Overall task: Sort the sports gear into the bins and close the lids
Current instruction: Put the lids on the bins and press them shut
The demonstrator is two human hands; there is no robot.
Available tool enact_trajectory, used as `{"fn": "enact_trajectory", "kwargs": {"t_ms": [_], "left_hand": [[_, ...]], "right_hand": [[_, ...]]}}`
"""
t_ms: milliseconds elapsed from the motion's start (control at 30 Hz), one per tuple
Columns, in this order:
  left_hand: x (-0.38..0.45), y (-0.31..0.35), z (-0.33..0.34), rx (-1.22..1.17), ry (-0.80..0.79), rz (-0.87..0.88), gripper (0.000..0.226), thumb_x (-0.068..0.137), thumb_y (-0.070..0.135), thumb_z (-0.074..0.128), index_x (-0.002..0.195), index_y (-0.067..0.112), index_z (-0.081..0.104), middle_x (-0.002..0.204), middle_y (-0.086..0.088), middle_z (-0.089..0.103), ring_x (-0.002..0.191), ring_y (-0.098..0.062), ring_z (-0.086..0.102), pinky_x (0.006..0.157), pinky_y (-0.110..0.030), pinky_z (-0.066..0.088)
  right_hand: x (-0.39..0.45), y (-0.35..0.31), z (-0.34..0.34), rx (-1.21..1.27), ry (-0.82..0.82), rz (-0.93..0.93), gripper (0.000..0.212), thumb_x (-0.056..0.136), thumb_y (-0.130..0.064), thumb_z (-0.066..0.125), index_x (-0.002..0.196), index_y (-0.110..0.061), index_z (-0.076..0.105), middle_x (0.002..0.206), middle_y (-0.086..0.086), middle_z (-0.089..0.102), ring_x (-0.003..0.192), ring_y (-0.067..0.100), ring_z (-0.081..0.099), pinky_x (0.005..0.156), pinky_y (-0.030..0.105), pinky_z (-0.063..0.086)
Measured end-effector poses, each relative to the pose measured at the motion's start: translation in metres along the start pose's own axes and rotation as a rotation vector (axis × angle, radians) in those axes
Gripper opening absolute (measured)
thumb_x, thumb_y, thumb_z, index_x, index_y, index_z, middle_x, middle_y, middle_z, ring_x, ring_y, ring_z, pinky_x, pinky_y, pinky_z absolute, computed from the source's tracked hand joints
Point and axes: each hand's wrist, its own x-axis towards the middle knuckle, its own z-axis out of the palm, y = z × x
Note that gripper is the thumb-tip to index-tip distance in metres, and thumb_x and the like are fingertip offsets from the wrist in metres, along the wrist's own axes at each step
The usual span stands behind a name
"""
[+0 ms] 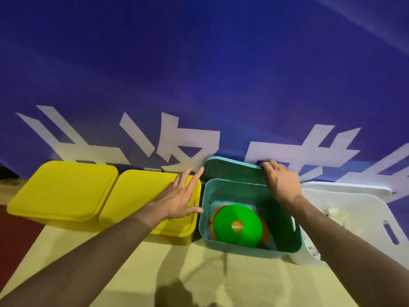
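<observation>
The right hand (280, 181) grips the upright teal plastic lid (230, 170) behind the open teal plastic bin (285, 242); the left hand (180, 194) stretches forward, fingers spread and empty, above a closed yellow plastic bin (132, 202).

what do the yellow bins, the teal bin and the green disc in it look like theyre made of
Yellow bins: likely moulded plastic, smooth matte, rounded lid edges. Teal bin: seemingly the same plastic, with a cut-out handle slot. Green disc: probably thin flexible plastic, slightly glossy; blur leaves that open.

Two lidded bins (66, 191) stand left of an open bin (250, 247) holding discs (238, 226).
</observation>
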Motion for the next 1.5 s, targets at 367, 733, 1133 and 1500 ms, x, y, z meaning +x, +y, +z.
{"fn": "enact_trajectory", "kwargs": {"t_ms": [367,733,1133,1500], "left_hand": [[0.01,0.023,-0.02,-0.047,0.137,0.148,0.145,0.07,0.066,0.081,0.154,0.033,-0.033,0.166,-0.001,-0.029,0.157,-0.031,-0.006,0.123,-0.045,0.022],[-0.028,0.03,0.021,0.063,-0.055,0.256,0.134,0.067,0.068,0.082,0.155,0.05,-0.018,0.168,-0.006,0.0,0.157,-0.028,-0.003,0.124,-0.043,-0.006],[-0.035,0.055,0.074,0.151,-0.238,0.244,0.094,0.1,0.038,0.062,0.159,0.045,-0.011,0.169,-0.004,-0.02,0.156,-0.026,-0.018,0.128,-0.045,0.003],[-0.026,0.06,0.091,0.225,-0.309,0.179,0.073,0.108,0.029,0.046,0.162,0.04,-0.003,0.169,-0.009,-0.02,0.156,-0.027,-0.014,0.128,-0.041,0.003]], "right_hand": [[-0.042,-0.017,-0.054,0.007,0.163,-0.068,0.023,0.096,-0.028,0.065,0.119,-0.026,0.063,0.101,-0.002,0.063,0.088,0.025,0.059,0.055,0.032,0.041],[-0.115,-0.031,-0.024,0.213,0.042,-0.099,0.029,0.1,-0.031,0.06,0.127,-0.019,0.06,0.114,0.002,0.069,0.099,0.027,0.067,0.085,0.041,0.056],[-0.188,-0.044,0.041,0.198,-0.119,-0.201,0.062,0.104,-0.016,0.049,0.16,-0.019,0.024,0.149,0.002,0.054,0.15,0.026,0.033,0.12,0.043,0.032],[-0.202,-0.04,0.055,0.232,-0.249,-0.205,0.061,0.102,-0.029,0.054,0.157,-0.018,0.03,0.162,-0.002,0.033,0.151,0.026,0.03,0.122,0.046,0.03]]}}
